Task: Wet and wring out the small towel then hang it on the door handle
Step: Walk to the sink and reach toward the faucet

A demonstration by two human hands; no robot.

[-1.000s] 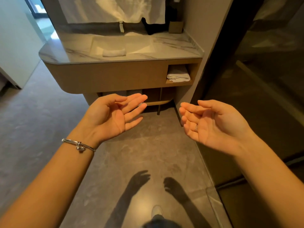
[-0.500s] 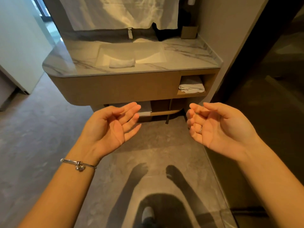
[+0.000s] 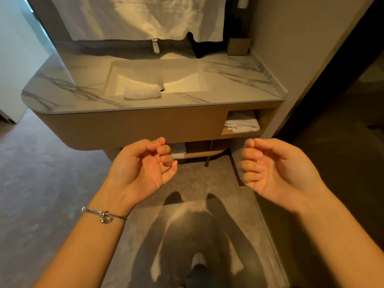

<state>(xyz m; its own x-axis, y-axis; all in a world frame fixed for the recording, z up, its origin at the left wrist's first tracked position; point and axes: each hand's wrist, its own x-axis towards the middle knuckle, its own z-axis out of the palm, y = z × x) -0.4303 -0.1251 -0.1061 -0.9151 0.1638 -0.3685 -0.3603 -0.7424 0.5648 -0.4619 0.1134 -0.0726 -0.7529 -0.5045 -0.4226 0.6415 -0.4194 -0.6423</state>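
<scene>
Small white terry towel point(image 3: 142, 93), rolled, lying at the front-left of the pale rectangular sink basin point(image 3: 187, 80); both hands well short of it, holding nothing.

The basin is sunk into a grey-veined marble countertop point(image 3: 239, 80) on a tan wooden vanity point(image 3: 133, 123). Left hand point(image 3: 143, 171), palm up, fingers loosely curled inward, empty; a silver bracelet with a small charm point(image 3: 105, 215) sits on that wrist. Right hand point(image 3: 274, 171), palm turned inward, fingers likewise half-curled, empty. Both hover over the grey stone floor point(image 3: 41, 194) in front of the vanity, below the counter edge; the towel lies up and beyond the left hand, farther from the right, touching neither. A folded white towel point(image 3: 242, 123) rests in the open cubby on the vanity's right side.
</scene>
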